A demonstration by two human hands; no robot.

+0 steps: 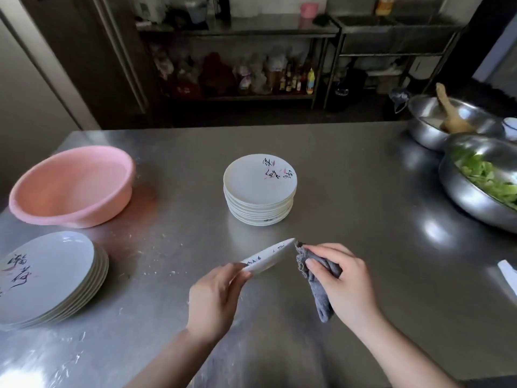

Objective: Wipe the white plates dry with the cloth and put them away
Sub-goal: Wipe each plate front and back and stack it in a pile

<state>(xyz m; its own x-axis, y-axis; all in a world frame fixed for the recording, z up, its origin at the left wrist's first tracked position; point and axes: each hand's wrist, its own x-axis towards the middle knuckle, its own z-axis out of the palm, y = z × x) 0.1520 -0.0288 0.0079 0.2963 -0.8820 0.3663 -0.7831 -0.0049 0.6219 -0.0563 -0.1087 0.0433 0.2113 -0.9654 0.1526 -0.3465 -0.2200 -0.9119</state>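
Note:
My left hand [214, 299] pinches the near rim of a small white plate [270, 256] with dark brush marks, holding it tilted above the steel table [349, 191]. My right hand [345, 281] grips a grey cloth [314, 278] just right of the plate's raised edge, the cloth's top touching or almost touching it. A stack of several small white plates [260, 189] stands in the middle of the table. A stack of larger white plates [47, 278] lies at the left edge.
A pink plastic basin [72, 186] sits at the back left. Two steel bowls stand at the right, one with green vegetables [486, 177], one with a wooden spoon [450, 113]. A white object [507, 273] lies at the right edge. Shelves with bottles stand behind the table.

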